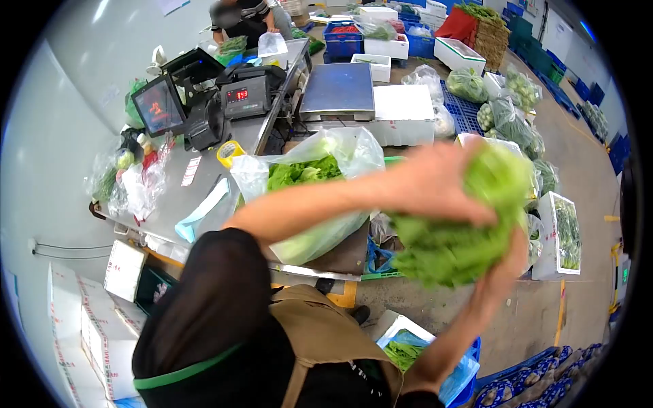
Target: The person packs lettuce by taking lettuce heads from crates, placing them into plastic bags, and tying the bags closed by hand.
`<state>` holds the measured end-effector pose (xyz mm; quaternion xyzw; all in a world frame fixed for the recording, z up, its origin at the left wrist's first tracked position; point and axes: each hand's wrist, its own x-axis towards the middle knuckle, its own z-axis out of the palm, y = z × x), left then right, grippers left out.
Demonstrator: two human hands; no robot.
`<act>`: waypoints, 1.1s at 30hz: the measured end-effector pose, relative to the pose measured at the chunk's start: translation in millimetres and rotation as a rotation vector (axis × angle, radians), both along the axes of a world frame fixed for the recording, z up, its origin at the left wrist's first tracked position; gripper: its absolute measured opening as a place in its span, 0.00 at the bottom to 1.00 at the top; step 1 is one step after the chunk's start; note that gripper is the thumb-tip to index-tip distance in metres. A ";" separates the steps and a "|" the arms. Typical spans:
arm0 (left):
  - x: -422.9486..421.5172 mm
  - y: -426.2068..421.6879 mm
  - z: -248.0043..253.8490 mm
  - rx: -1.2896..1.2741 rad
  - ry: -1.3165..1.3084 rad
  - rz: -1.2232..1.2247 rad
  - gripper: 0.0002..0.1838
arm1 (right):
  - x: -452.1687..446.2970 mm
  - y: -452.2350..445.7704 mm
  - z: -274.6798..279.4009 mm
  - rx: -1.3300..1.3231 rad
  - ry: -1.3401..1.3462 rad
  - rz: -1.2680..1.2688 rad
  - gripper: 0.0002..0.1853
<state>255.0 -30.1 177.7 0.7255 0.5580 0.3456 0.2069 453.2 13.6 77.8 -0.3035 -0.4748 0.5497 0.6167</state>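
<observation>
A leafy green lettuce (pixel 442 248), smeared by motion, is in my two hands at the right, off the bench. My left hand (pixel 442 183) reaches across and grips it from the upper left, thumb and fingers closed on the leaves. My right hand (pixel 515 255) comes up from below along its right side; its fingers are mostly hidden by the leaves. To the left of the lettuce, a clear plastic bag (pixel 357 151) stands with its mouth spread, holding more green lettuce (pixel 306 172). My left forearm passes in front of this bag.
A scale display (pixel 246 97), a monitor (pixel 160 103) and a roll of yellow tape (pixel 230 153) are on the metal bench. Behind the bag is a platform scale (pixel 338 88). Boxes and bagged vegetables line the right. Below sits a blue crate (pixel 469 381). A person (pixel 248 24) stands far back.
</observation>
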 end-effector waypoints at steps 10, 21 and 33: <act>-298.2 -60.7 -151.1 -0.921 -0.250 0.573 0.42 | -326.2 2.4 -178.0 -0.703 -0.349 0.859 0.20; -331.6 35.0 -264.4 -1.210 -0.231 0.357 0.54 | -310.6 40.3 -254.6 -0.887 -0.364 0.698 0.31; -353.4 125.2 -330.4 -0.711 -0.319 0.066 0.51 | -335.2 104.7 -235.7 -0.238 -1.340 0.094 0.40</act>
